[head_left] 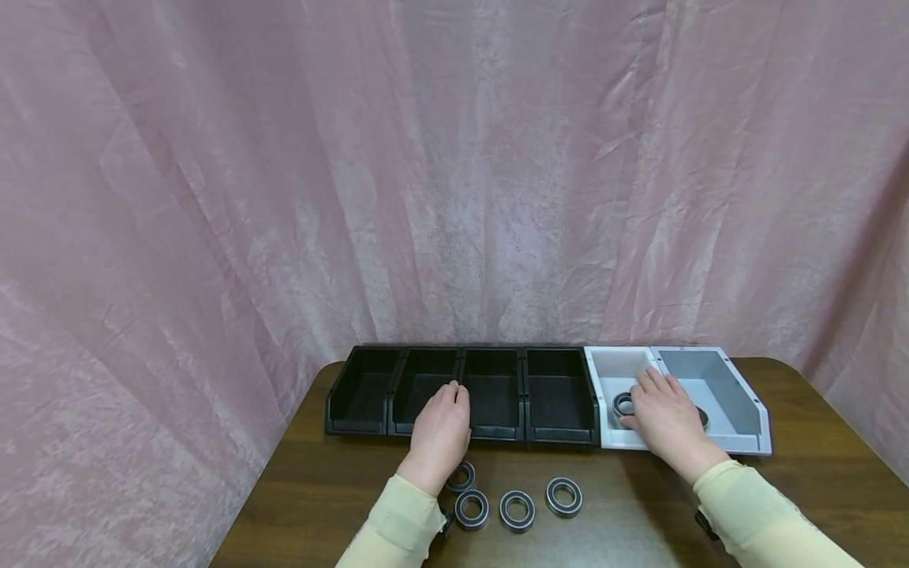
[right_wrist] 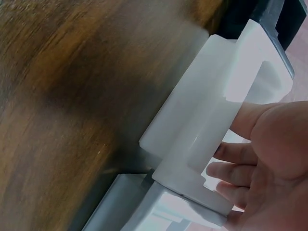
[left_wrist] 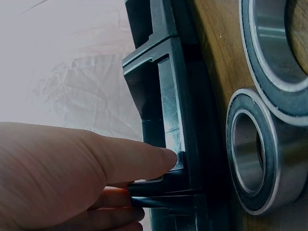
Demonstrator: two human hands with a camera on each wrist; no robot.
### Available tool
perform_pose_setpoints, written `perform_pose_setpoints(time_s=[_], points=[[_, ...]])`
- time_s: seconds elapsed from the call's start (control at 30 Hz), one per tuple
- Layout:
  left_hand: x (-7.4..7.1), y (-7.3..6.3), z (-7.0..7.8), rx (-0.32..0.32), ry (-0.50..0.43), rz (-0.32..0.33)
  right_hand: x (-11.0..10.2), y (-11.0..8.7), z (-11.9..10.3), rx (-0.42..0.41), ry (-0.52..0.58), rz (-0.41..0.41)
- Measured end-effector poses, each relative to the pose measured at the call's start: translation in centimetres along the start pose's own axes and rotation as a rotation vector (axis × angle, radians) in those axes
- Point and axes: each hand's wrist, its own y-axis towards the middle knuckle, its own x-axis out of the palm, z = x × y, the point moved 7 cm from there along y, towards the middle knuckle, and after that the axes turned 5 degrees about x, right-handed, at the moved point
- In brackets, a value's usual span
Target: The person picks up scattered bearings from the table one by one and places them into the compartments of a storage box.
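My left hand (head_left: 439, 430) is at the wall between the second and third black bins (head_left: 490, 432). In the left wrist view the thumb (left_wrist: 139, 159) lies along one side of that wall by the front lip, the fingers curled on the other. My right hand (head_left: 663, 410) reaches into the left white bin (head_left: 609, 434), fingers spread and loosely bent behind its front wall (right_wrist: 192, 139). Beside its thumb is a ball bearing (head_left: 621, 405); the dark edge of another bearing (head_left: 704, 418) shows on its other side. What lies under the palm is hidden.
Several bearings (head_left: 517, 511) lie on the wooden table (head_left: 625, 513) before the bins, two of them close by the left wrist. The black and white bins stand side by side in one row, the right white bin (head_left: 731, 394) at its end. Behind hangs a pink curtain (head_left: 454, 197).
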Motion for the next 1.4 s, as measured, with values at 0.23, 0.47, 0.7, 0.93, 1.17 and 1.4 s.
perform_pose_setpoints(time_s=[0.23, 0.47, 0.7, 0.93, 1.17, 1.4], points=[[0.1, 0.0, 0.0, 0.003, 0.009, 0.004, 0.4, 0.3, -0.1, -0.011, -0.057, -0.008], [0.1, -0.1, 0.0, 0.01, 0.01, 0.003, 1.0, 0.4, 0.0, -0.005, -0.071, -0.017], [0.1, -0.1, 0.0, 0.009, 0.015, 0.009, 0.9, 0.6, -0.1, 0.005, -0.079, -0.043], [0.0, -0.2, 0.1, 0.012, 0.015, 0.005, 1.1, 0.8, 0.0, 0.02, -0.074, -0.082], [-0.1, 0.0, 0.2, 0.012, 0.018, 0.003, 0.8, 0.8, 0.0, 0.015, -0.07, -0.082], [0.1, 0.0, 0.1, 0.008, 0.015, -0.004, 0.6, 1.0, -0.2, 0.016, -0.085, -0.112]])
